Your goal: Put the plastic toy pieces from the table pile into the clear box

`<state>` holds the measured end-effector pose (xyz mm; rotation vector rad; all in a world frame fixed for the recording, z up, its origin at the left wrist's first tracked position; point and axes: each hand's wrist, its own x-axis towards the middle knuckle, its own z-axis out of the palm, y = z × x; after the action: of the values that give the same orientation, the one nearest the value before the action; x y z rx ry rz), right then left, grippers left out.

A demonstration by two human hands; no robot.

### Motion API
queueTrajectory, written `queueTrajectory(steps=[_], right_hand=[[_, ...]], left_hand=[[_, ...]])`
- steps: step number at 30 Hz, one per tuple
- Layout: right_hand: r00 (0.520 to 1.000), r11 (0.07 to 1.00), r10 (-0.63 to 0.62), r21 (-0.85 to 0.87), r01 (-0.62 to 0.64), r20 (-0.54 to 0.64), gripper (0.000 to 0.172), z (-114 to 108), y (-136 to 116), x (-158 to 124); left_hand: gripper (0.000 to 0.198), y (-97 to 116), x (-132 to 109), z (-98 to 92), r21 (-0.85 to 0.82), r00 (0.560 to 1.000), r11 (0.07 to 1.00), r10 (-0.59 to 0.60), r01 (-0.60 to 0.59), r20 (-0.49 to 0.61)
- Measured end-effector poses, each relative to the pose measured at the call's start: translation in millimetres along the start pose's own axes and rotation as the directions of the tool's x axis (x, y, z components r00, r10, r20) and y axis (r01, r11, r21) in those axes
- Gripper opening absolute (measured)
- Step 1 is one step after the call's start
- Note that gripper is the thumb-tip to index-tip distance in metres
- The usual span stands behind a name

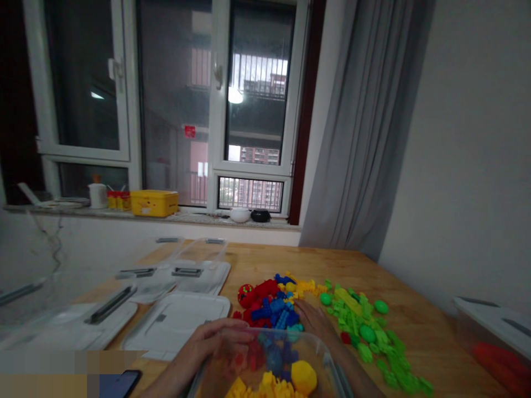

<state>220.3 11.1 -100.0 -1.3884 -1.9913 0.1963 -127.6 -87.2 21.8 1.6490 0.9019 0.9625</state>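
Observation:
A clear plastic box (321, 354) stands close in front of me, with yellow toy pieces (269, 385) in its bottom, one a rounded yellow block (304, 377). My left hand (213, 338) is closed over the box's left far rim. Past the right side of the box reaches my right hand (313, 319), fingers stretched towards the sorted pile; whether a piece lies under its fingertips is hard to see. Beside those fingertips lie blue toy pieces (276, 310) and yellow figures (309, 286). Red pieces (265, 288) sit left of the blue ones.
Green pieces (359, 304) spread along the right of the wooden table (265, 254). White lids (178, 320) and clear boxes lie at the left. A phone (124, 382) rests near front left. Another box (489, 326) with red contents stands at the right edge.

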Motion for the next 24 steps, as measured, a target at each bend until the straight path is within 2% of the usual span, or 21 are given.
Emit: queueTrajectory(steps=[3,7,11,15,24], right_hand=[[0.994,0.998,0.064,-0.001,-0.064,0.088,0.049,-2,-3,2],[0.992,0.994,0.106,0.003,-0.106,0.065,0.050,-3,-6,4],[0.991,0.992,0.126,0.011,-0.126,0.038,0.053,-2,-3,5],[0.993,0.992,0.115,0.047,-0.116,0.027,0.054,-3,-1,6],[0.997,0.995,0.081,0.063,-0.082,0.010,0.048,-7,-8,4]], left_hand=[[0.035,3,1,5.1,-0.140,0.999,0.989,-0.043,0.042,-0.005],[0.033,-3,5,7.9,-0.304,0.997,0.951,-0.048,0.062,0.054],[0.031,-14,10,4.2,-0.298,0.998,0.953,-0.052,0.058,0.029],[0.034,-18,11,0.1,-0.291,0.997,0.956,-0.020,0.039,0.070],[0.032,7,1,4.8,-0.164,0.999,0.986,-0.037,0.039,0.014]])
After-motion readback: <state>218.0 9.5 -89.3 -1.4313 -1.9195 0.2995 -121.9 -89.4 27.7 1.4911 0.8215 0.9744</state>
